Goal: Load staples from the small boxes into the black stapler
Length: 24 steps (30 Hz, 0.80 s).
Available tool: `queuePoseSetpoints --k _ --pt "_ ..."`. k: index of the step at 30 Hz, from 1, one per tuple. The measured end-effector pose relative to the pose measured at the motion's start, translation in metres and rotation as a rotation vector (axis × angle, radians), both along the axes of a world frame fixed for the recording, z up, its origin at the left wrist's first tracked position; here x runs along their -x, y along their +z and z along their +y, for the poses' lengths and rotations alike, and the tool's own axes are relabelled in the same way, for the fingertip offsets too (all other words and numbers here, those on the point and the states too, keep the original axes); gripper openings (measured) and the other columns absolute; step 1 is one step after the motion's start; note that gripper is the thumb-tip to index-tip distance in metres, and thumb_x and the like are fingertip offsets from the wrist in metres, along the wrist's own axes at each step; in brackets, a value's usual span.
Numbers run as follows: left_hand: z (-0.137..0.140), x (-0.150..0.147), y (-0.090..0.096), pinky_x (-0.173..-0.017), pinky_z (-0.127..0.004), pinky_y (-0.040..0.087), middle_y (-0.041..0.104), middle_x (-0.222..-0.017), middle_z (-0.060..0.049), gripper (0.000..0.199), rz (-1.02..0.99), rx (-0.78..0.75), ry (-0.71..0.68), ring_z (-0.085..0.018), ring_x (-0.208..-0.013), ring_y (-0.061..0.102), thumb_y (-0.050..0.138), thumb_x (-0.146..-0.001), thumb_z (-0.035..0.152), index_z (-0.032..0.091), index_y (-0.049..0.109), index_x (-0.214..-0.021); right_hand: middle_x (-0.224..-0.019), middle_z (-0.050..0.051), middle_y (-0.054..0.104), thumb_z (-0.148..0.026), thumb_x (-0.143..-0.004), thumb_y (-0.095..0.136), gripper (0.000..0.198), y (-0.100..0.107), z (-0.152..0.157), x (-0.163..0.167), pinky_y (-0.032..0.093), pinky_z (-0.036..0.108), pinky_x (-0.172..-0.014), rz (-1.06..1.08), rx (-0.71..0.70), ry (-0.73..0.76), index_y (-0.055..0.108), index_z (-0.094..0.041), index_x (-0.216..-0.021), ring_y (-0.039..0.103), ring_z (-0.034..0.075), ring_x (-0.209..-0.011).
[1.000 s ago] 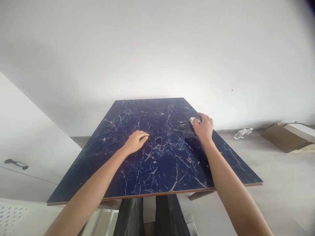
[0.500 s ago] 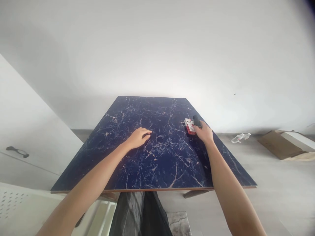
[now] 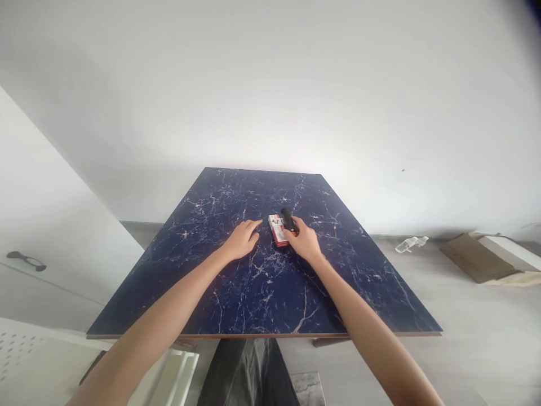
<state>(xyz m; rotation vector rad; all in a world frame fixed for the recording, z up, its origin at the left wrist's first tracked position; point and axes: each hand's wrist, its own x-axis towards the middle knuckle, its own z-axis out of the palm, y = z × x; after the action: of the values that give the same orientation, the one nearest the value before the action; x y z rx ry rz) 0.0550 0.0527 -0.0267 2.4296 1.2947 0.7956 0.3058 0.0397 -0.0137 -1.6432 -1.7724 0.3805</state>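
Observation:
My right hand (image 3: pixel 305 241) is closed round a small red-and-white box (image 3: pixel 277 230) and a dark, rounded, elongated object (image 3: pixel 287 219) with a bit of orange low on it. The two lie side by side, the box on the left; what kind the black thing is, I cannot make out. My fingers cover the lower part of it. Just left of the box, my left hand (image 3: pixel 242 239) is empty, its index finger stretched toward the box and its thumb apart. A small gap separates that fingertip from the box. Both hands are over the dark blue marbled table (image 3: pixel 266 304).
A white wall (image 3: pixel 270 101) stands behind the table. At left is a white cabinet with a dark handle (image 3: pixel 26 261). On the floor to the right lie a clear plastic bottle (image 3: pixel 411 244) and an opened cardboard box (image 3: pixel 477 256).
My right hand has carried the red-and-white box and the black object leftward, from the table's right side to near its middle. My left hand has spread its index finger and thumb further.

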Motion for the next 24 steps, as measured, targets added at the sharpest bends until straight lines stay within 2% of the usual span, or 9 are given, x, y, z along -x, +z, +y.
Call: queuePoseSetpoints --k 2,6,9,12,16,18,21,24 --pt "0.001 0.0 -0.001 -0.108 -0.043 0.045 0.058 -0.136 -0.011 0.051 -0.048 0.016 0.075 -0.027 -0.124 0.056 0.048 -0.099 0.027 0.022 0.046 -0.149 -0.111 0.006 0.076 -0.038 -0.089 0.064 0.052 0.002 0.0 0.034 0.053 0.039 -0.091 0.001 -0.004 0.022 0.055 -0.025 -0.138 0.072 0.027 -0.1" --pt "0.007 0.02 0.0 -0.102 -0.044 0.049 0.056 -0.134 -0.014 0.046 -0.146 0.039 0.345 -0.027 -0.116 0.062 0.041 -0.098 0.025 0.021 0.053 -0.143 -0.118 0.009 0.073 -0.036 -0.092 0.059 0.049 0.006 0.005 0.114 0.052 0.04 -0.095 0.039 -0.018 0.085 0.052 -0.021 -0.138 0.07 0.029 -0.107" --pt "0.01 0.058 0.003 -0.103 -0.049 0.047 0.06 -0.127 -0.016 0.042 -0.173 0.027 0.467 -0.031 -0.116 0.061 0.037 -0.099 0.027 0.018 0.061 -0.132 -0.12 0.01 0.072 -0.04 -0.094 0.054 0.051 0.008 0.008 0.17 0.051 0.039 -0.095 0.094 0.046 0.177 0.049 -0.022 -0.142 0.07 0.029 -0.108" --pt "0.008 0.102 0.007 -0.109 -0.048 0.043 0.065 -0.124 -0.015 0.039 -0.177 0.022 0.473 -0.031 -0.122 0.059 0.038 -0.099 0.031 0.018 0.068 -0.12 -0.114 0.007 0.074 -0.04 -0.093 0.054 0.047 0.007 0.009 0.204 0.052 0.038 -0.092 0.135 0.1 0.252 0.053 -0.027 -0.138 0.071 0.028 -0.104" --pt "0.002 0.146 0.016 -0.103 -0.039 0.049 0.071 -0.125 -0.007 0.044 -0.188 0.078 0.39 -0.026 -0.117 0.065 0.04 -0.099 0.043 0.023 0.068 -0.126 -0.112 0.006 0.075 -0.042 -0.096 0.049 0.034 0.005 0.029 0.212 0.05 0.038 -0.096 0.193 0.109 0.241 0.068 -0.029 -0.12 0.069 0.027 -0.107" --pt "0.0 0.157 0.02 -0.099 -0.038 0.052 0.07 -0.129 -0.006 0.049 -0.201 0.153 0.314 -0.027 -0.115 0.067 0.049 -0.096 0.052 0.025 0.064 -0.135 -0.119 0.009 0.074 -0.038 -0.1 0.04 0.038 0.006 0.047 0.208 0.046 0.041 -0.102 0.213 0.097 0.203 0.068 -0.025 -0.121 0.066 0.028 -0.115" --pt "-0.001 0.162 0.022 -0.104 -0.045 0.048 0.069 -0.132 -0.007 0.059 -0.108 0.191 0.254 -0.032 -0.121 0.062 0.068 -0.083 0.057 0.029 0.065 -0.135 -0.124 0.006 0.072 -0.039 -0.103 0.034 0.041 0.006 0.071 0.205 0.044 0.04 -0.105 0.231 0.079 0.257 0.065 -0.027 -0.128 0.064 0.025 -0.12" --pt "0.0 0.164 0.017 -0.108 -0.051 0.043 0.067 -0.134 -0.006 0.058 -0.002 0.159 0.28 -0.033 -0.125 0.058 0.069 -0.082 0.058 0.032 0.066 -0.134 -0.119 0.004 0.074 -0.046 -0.105 0.031 0.044 0.003 0.082 0.204 0.046 0.037 -0.102 0.231 0.078 0.331 0.068 -0.029 -0.122 0.067 0.024 -0.115"
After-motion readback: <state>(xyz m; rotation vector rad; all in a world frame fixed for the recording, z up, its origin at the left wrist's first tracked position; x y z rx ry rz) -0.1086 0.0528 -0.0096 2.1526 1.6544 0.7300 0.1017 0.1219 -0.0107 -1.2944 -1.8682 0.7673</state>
